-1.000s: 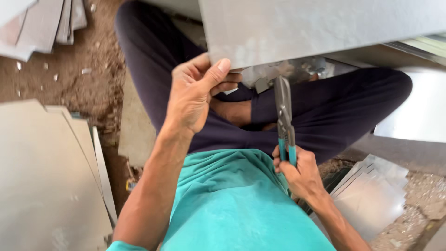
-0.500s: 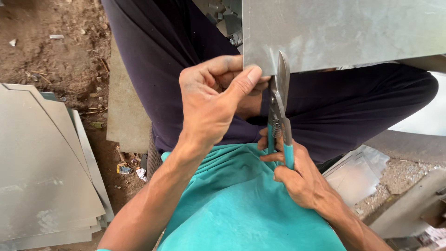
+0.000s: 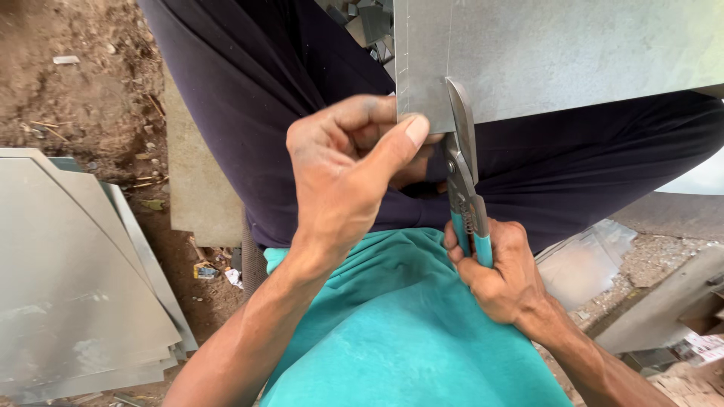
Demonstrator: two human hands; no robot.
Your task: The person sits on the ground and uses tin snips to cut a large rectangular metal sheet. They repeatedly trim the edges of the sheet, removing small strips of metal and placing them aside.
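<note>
A large grey metal sheet (image 3: 573, 53) lies across my lap at the top of the head view. My left hand (image 3: 343, 177) pinches its near edge at the lower left corner, thumb on top. My right hand (image 3: 501, 271) grips the teal handles of a pair of tin snips (image 3: 461, 162). The blades of the snips point up and bite into the sheet's near edge, just right of my left thumb. A scribed line runs up the sheet near its left edge.
A stack of cut grey sheets (image 3: 68, 279) lies on the dirt ground at the left. More sheet offcuts (image 3: 584, 260) lie at the right beside my leg. Small metal scraps (image 3: 366, 22) sit beyond my knees.
The sheet has come closer and lower in view. My right hand has raised the snips until their blades meet the sheet's edge. My left hand stays pinched on the sheet's corner.
</note>
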